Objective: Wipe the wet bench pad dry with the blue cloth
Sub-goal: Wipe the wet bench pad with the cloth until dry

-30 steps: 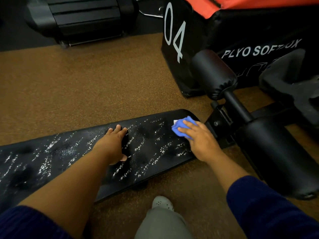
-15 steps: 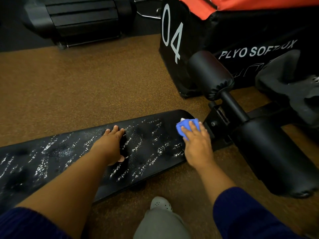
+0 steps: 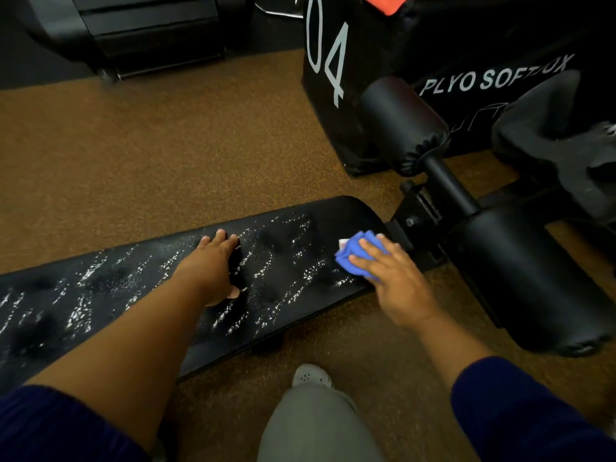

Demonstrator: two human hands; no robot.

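Note:
A long black bench pad (image 3: 286, 261) runs from the lower left to the middle, speckled with white wet streaks. My left hand (image 3: 213, 265) rests flat on its middle, fingers straight. At the pad's right end my right hand (image 3: 393, 278) presses a bunched blue cloth (image 3: 353, 255) onto the surface with straight fingers; most of the cloth lies under the hand. The far right tip of the pad looks dark and free of streaks.
Black foam rollers (image 3: 403, 125) on a metal bar stand just right of the pad's end. A black plyo soft box (image 3: 433, 48) marked 04 is behind them. Another black machine (image 3: 143, 28) sits at the back left. My knee (image 3: 313, 425) and shoe are below, on brown carpet (image 3: 160, 155).
My right hand has slid the cloth from the pad's far edge toward its near edge at the right end. The left hand has stayed in place.

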